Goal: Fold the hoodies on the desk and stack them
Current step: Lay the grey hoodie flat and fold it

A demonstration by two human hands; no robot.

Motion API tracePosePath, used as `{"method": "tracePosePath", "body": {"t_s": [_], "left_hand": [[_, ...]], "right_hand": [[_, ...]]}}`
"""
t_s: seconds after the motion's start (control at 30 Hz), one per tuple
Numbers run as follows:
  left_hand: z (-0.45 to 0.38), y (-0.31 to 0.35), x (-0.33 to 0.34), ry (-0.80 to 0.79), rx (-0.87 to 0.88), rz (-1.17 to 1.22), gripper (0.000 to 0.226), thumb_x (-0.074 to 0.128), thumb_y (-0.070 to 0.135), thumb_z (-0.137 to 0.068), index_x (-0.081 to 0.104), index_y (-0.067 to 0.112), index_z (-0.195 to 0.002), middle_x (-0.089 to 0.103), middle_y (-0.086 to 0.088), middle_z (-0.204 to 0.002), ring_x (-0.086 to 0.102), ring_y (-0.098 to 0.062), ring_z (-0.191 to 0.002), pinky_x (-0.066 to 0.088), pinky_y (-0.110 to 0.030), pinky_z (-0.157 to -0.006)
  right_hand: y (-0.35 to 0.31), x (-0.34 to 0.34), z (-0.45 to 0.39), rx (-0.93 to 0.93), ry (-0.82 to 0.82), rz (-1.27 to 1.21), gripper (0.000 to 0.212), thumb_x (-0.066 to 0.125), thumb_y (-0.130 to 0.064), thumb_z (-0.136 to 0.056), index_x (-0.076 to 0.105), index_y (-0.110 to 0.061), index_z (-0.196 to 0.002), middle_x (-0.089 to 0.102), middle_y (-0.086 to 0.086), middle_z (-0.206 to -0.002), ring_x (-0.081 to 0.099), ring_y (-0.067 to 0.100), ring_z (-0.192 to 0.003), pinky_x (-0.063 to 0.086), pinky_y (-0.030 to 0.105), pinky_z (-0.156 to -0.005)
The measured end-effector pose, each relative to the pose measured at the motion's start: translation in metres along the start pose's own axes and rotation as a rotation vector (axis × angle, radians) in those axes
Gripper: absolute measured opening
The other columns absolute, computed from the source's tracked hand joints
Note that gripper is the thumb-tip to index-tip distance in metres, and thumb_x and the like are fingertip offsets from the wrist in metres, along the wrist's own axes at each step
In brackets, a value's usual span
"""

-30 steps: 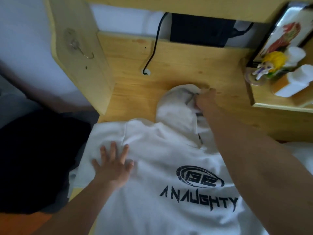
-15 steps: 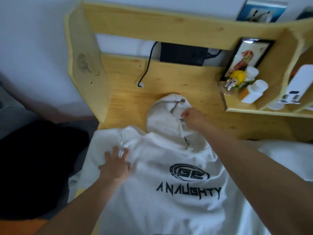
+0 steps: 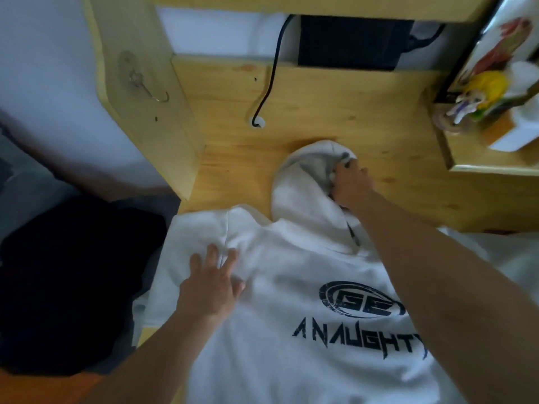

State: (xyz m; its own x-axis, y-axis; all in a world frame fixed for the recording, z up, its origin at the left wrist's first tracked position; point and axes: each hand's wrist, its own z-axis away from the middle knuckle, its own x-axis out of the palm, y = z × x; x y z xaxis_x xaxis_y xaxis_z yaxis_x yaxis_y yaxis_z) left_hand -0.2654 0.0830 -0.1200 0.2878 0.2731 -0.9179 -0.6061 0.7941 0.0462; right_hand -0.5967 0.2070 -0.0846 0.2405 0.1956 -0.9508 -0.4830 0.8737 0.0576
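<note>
A white hoodie (image 3: pixel 291 330) with a dark printed logo lies spread on the wooden desk (image 3: pixel 393 158), its hood (image 3: pixel 303 185) pointing away from me. My left hand (image 3: pixel 211 287) rests flat, fingers spread, on the hoodie's left shoulder. My right hand (image 3: pixel 351 185) grips the right edge of the hood near its opening, fingers curled into the cloth. My right forearm crosses over the hoodie's right side and hides it.
A dark garment (image 3: pixel 73 272) lies at the left, off the desk edge. A black cable (image 3: pixel 268 74) runs down to a hole in the desk. A black box (image 3: pixel 350 42) sits at the back. A shelf (image 3: pixel 490 158) at the right holds a figurine (image 3: pixel 478 91) and a picture.
My right hand has moved up along the hood, from the neck opening to its right edge, and holds the cloth there. My left hand stays pressed on the shoulder.
</note>
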Motion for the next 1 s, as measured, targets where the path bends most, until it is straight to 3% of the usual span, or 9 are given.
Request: {"method": "tracePosePath", "body": {"t_s": [0.17,0.27,0.4,0.53,0.6,0.7,0.8,0.9,1.0], "left_hand": [[0.001,-0.001,-0.005,-0.078,-0.011,0.034,0.069,0.044,0.062,-0.098,0.012,0.044,-0.156,0.006,0.000,-0.164,0.013,-0.040,-0.148,0.049,-0.048,-0.100],[0.001,-0.001,-0.010,-0.133,-0.020,0.075,0.070,0.042,0.058,-0.099,0.005,0.044,-0.158,-0.002,0.000,-0.166,0.005,-0.042,-0.151,0.044,-0.055,-0.107],[0.009,0.010,-0.051,-0.348,-0.065,0.165,0.074,0.047,0.053,-0.100,0.003,0.043,-0.159,-0.008,-0.001,-0.168,0.002,-0.040,-0.154,0.031,-0.064,-0.114],[0.044,0.071,-0.118,0.050,0.121,0.591,0.064,0.059,0.059,-0.092,0.040,0.027,-0.145,0.038,-0.001,-0.148,0.048,-0.021,-0.129,0.049,-0.041,-0.099],[0.066,0.114,-0.146,0.171,0.255,0.839,0.080,0.068,0.061,-0.086,0.031,0.029,-0.149,0.035,0.002,-0.147,0.046,-0.016,-0.129,0.050,-0.041,-0.099],[0.067,0.158,-0.173,0.281,0.286,0.747,0.096,0.068,0.064,-0.084,0.014,0.029,-0.155,0.027,-0.002,-0.150,0.040,-0.025,-0.134,0.051,-0.049,-0.100],[0.047,0.163,-0.197,0.335,0.191,0.623,0.068,0.059,0.056,-0.093,0.037,0.020,-0.147,0.045,-0.008,-0.137,0.057,-0.032,-0.115,0.053,-0.044,-0.081],[0.033,0.159,-0.227,0.364,0.208,0.488,0.018,0.049,0.030,-0.098,0.059,0.019,-0.109,0.061,-0.008,-0.109,0.061,-0.032,-0.087,0.050,-0.040,-0.068],[0.031,0.167,-0.274,0.349,0.261,0.556,0.013,0.045,0.017,-0.094,0.058,0.017,-0.095,0.066,-0.010,-0.097,0.059,-0.031,-0.081,0.048,-0.039,-0.066]], "right_hand": [[0.016,-0.057,0.054,0.004,0.272,-0.296,0.028,0.049,-0.012,-0.099,0.050,-0.004,-0.126,0.057,0.015,-0.117,0.061,0.034,-0.101,0.044,0.038,-0.076],[0.030,-0.121,0.112,0.025,0.468,-0.607,0.010,0.049,-0.016,-0.098,0.055,-0.009,-0.101,0.054,0.007,-0.085,0.048,0.026,-0.077,0.032,0.033,-0.064],[0.052,-0.190,0.178,0.099,0.358,-1.057,0.013,0.055,-0.024,-0.097,0.064,-0.014,-0.096,0.062,-0.001,-0.087,0.056,0.016,-0.080,0.042,0.029,-0.065],[0.072,-0.216,0.218,0.132,0.236,-1.368,0.017,0.058,-0.026,-0.096,0.069,-0.014,-0.099,0.071,0.005,-0.100,0.065,0.025,-0.098,0.051,0.043,-0.088],[0.076,-0.218,0.231,0.084,0.203,-1.417,0.015,0.059,-0.022,-0.096,0.068,-0.009,-0.096,0.068,0.006,-0.093,0.062,0.025,-0.092,0.048,0.041,-0.084],[0.077,-0.216,0.245,0.023,0.163,-1.423,0.010,0.062,-0.026,-0.090,0.068,-0.020,-0.084,0.065,0.004,-0.090,0.059,0.023,-0.089,0.047,0.041,-0.082],[0.085,-0.211,0.255,0.012,0.150,-1.383,0.014,0.064,-0.033,-0.083,0.070,-0.021,-0.086,0.069,0.002,-0.089,0.063,0.021,-0.088,0.051,0.042,-0.083],[0.101,-0.207,0.263,-0.010,0.175,-1.385,0.010,0.062,-0.024,-0.094,0.069,-0.020,-0.088,0.067,-0.002,-0.085,0.060,0.017,-0.084,0.048,0.036,-0.079],[0.115,-0.204,0.263,0.048,0.227,-1.083,0.010,0.059,-0.024,-0.099,0.062,-0.025,-0.090,0.064,-0.003,-0.090,0.057,0.014,-0.081,0.043,0.027,-0.068]]}}
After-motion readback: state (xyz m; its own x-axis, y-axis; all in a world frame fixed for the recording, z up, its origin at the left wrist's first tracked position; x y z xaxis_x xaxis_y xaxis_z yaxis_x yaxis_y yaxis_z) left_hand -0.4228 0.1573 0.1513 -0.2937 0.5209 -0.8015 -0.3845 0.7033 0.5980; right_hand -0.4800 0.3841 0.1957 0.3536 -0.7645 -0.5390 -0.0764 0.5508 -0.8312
